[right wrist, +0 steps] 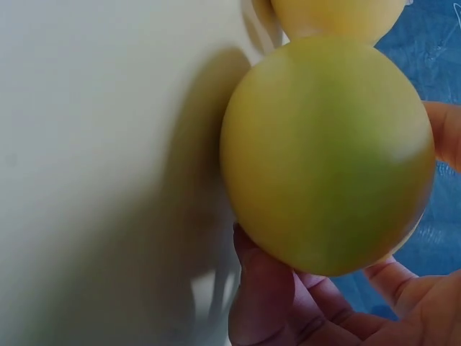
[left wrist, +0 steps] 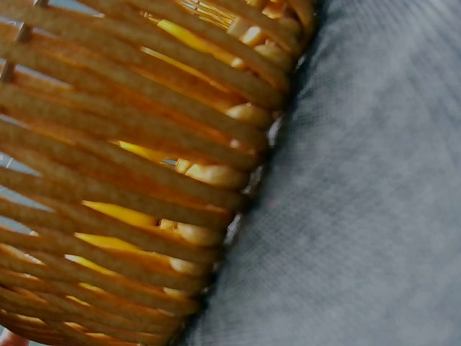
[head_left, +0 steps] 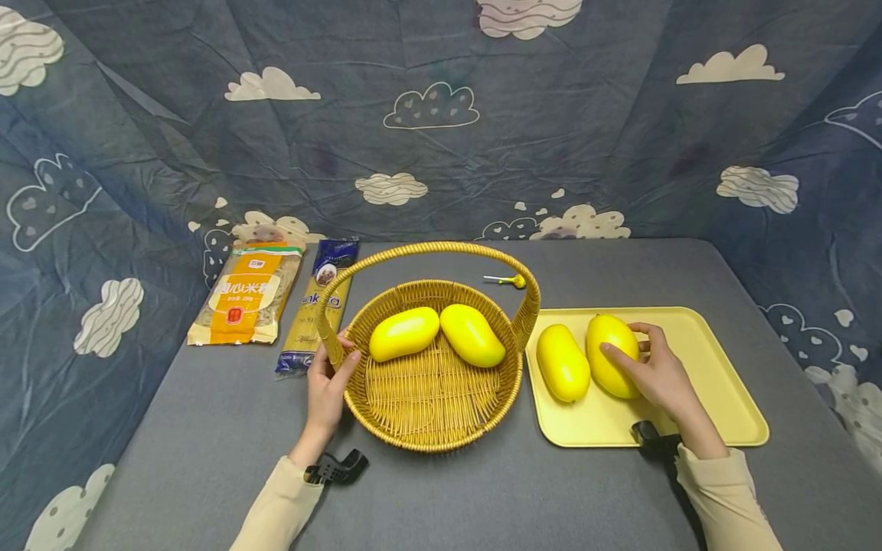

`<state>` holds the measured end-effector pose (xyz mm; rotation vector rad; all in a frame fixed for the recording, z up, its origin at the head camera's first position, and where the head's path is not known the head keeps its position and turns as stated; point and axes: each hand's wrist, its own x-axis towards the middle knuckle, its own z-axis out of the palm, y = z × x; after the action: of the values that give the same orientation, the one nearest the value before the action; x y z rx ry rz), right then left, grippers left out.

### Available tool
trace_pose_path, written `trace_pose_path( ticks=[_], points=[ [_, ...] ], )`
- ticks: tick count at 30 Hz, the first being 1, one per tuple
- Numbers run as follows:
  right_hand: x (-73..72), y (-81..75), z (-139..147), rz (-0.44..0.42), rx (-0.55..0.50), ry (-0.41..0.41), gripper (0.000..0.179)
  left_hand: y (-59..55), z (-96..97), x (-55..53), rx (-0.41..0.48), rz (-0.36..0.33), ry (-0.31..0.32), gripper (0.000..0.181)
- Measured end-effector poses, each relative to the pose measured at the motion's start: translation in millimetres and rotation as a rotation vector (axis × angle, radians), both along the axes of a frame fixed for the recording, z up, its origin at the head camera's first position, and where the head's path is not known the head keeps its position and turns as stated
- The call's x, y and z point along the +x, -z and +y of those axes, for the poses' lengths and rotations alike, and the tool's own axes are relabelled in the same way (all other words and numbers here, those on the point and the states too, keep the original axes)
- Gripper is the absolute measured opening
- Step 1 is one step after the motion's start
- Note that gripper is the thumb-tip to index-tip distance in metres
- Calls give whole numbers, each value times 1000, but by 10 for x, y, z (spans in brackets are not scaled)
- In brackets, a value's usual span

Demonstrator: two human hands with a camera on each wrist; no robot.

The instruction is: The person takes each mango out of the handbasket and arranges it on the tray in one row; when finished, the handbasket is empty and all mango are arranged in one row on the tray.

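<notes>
At the left rim of the wicker basket, my left hand grips the side by the foot of the handle, thumb on the inside. Two yellow mangoes lie in the basket, one mango at the left and another mango at the right. My right hand holds a third mango between thumb and fingers over the yellow tray. Just left of it on the tray lies one more mango. In the right wrist view the held mango shows a greenish end. Woven basket wall fills much of the left wrist view.
Left of the basket lie a pasta packet in blue and yellow and an orange-labelled food bag. A small yellow object with a thin pale stem lies behind the basket. A cloud-print cloth hangs behind the grey table.
</notes>
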<state>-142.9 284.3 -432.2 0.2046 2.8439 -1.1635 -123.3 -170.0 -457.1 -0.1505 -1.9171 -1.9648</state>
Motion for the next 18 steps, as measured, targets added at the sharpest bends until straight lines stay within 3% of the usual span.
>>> trace_pose_path(
  ticks=[2,6,18],
  points=[
    [-5,-4,-1,-8,1,-3,82,-11,1,4,-2,-9,-1,18],
    [-14,-3,1,-15,0,-13,82,139,-41,-55,11,-7,-4,18],
    [-16,7,6,-2,32,-8,82,174,-46,-64,-1,8,-12,17]
  ],
)
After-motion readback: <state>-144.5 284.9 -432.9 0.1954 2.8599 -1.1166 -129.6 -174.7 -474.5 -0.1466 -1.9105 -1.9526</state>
